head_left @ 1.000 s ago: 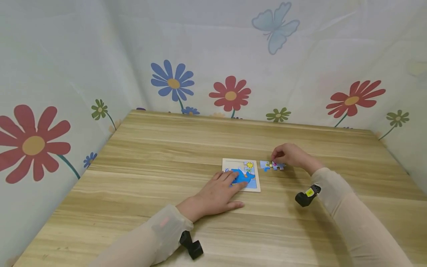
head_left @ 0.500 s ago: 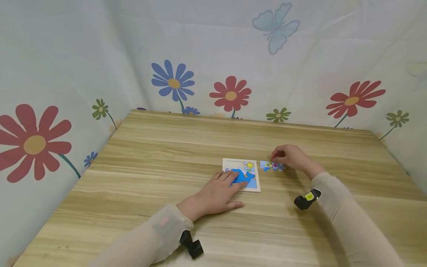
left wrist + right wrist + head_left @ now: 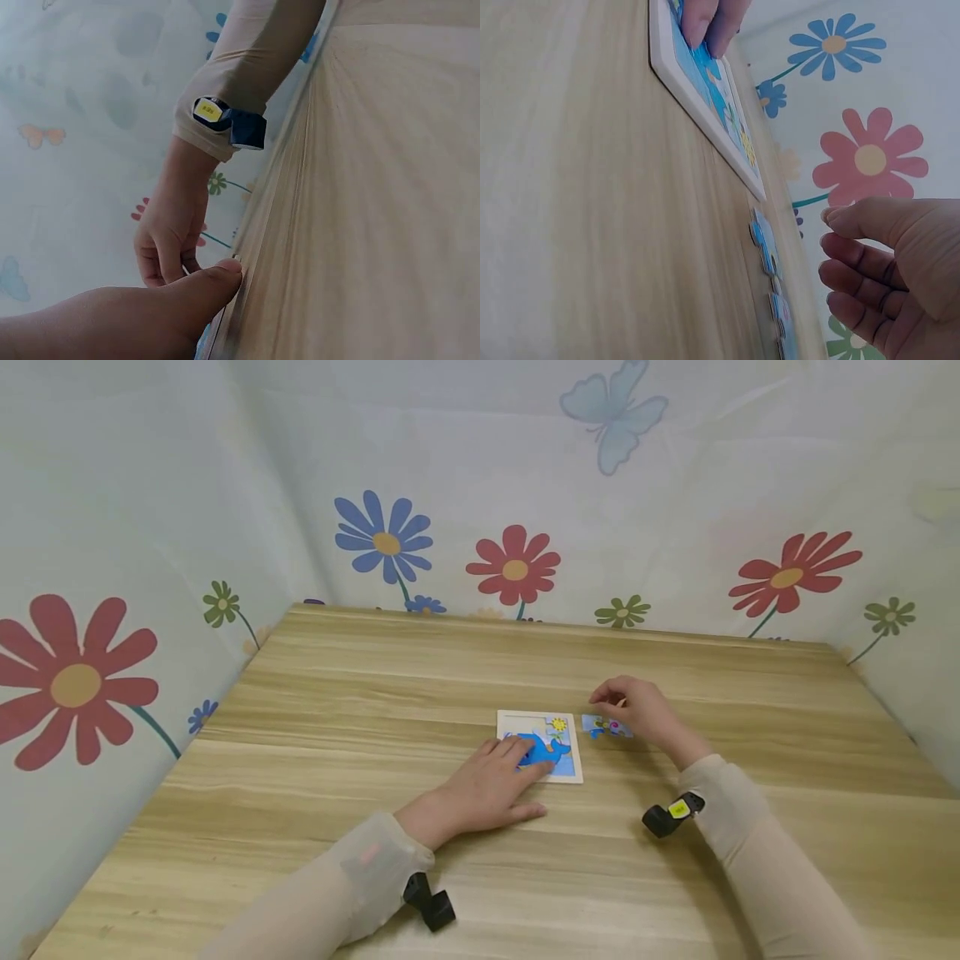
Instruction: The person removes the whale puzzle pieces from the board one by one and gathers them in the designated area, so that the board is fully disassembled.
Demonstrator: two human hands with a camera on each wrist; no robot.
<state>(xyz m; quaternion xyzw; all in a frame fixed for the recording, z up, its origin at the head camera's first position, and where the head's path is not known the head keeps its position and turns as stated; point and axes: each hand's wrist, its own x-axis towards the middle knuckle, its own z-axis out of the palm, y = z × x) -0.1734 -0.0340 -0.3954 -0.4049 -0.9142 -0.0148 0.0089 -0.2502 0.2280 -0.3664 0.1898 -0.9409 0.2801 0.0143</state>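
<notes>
puzzle tray [image 3: 577,752] sits flat on the desk [image 3: 375,693], roughly midway between the desk's left and right edges, well in from the far edge. pale rim, light backing showing along its far-left part. blue whale print [image 3: 543,752] fills much of it, tail toward the tray's right edge. yellow sun-like print [image 3: 558,724] at the tray's far right corner.

left hand [image 3: 480,785] rests over the tray's near left corner: fingers straight, slightly apart, fingertips on the whale print, partly covering it. thumb pokes out past the tray's near edge, over the desk.

right hand [image 3: 639,710] hovers off the tray's right edge, above the loose parts. fingers loosely bent, thumb tip a little apart from the fingertips, air between them.

loose parts: first piece [image 3: 765,240] lies just beside the tray's far right corner; second piece [image 3: 783,322] next to it, farther toward the desk's right edge. mostly blue, bit of pink. seen too edge-on to tell if the two are interlocked or just touching.

beige sleeves [image 3: 772,860] on both arms, black wrist unit [image 3: 673,814] on each, right one with a yellow label. white flower-print backdrop [image 3: 465,443] runs along the desk's far edge.
</notes>
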